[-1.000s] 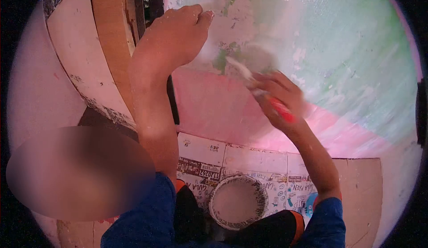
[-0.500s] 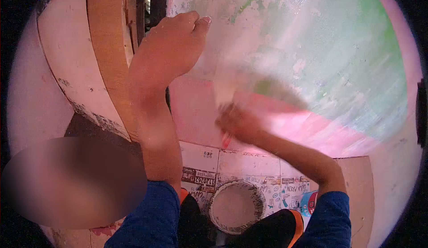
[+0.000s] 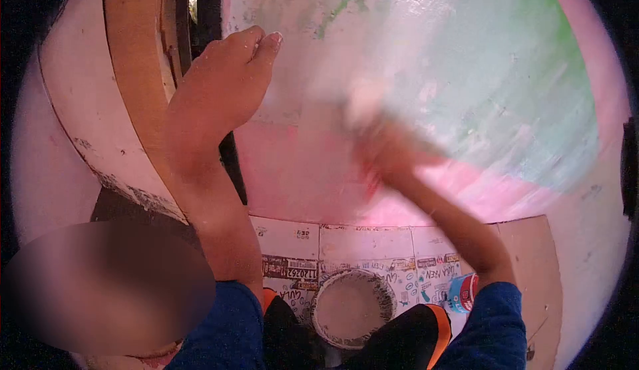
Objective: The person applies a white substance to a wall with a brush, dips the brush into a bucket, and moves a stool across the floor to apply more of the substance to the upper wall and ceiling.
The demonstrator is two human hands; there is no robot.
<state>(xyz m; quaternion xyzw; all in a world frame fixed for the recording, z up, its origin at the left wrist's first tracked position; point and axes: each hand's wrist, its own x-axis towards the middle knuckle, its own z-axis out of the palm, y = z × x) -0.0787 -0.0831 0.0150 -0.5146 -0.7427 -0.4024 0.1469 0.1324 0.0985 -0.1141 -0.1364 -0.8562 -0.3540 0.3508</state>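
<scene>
My right hand (image 3: 386, 150), smeared by motion, is closed around a paintbrush (image 3: 365, 104). The pale, blurred brush head points up against the painted panel (image 3: 479, 84), and a bit of red handle shows below my fingers. Patchy white paint covers green on the panel's upper part, with a pink band along its bottom. My left hand (image 3: 226, 70) is closed at the panel's left edge, beside a dark gap; some of its fingers are hidden. Whitish specks dot its knuckles and thumb. Between my knees stands a bucket (image 3: 353, 309) of pale paint with a smeared rim.
Printed cardboard (image 3: 286, 240) lies along the foot of the panel. A blue and red can (image 3: 464, 293) stands by my right knee. To the left run a wooden frame (image 3: 130, 57) and a pale wall (image 3: 73, 77). A blurred oval hides the lower left.
My right hand and the brush have moved up and to the right across the panel. The view has shifted slightly; my left hand stays at the panel's edge.
</scene>
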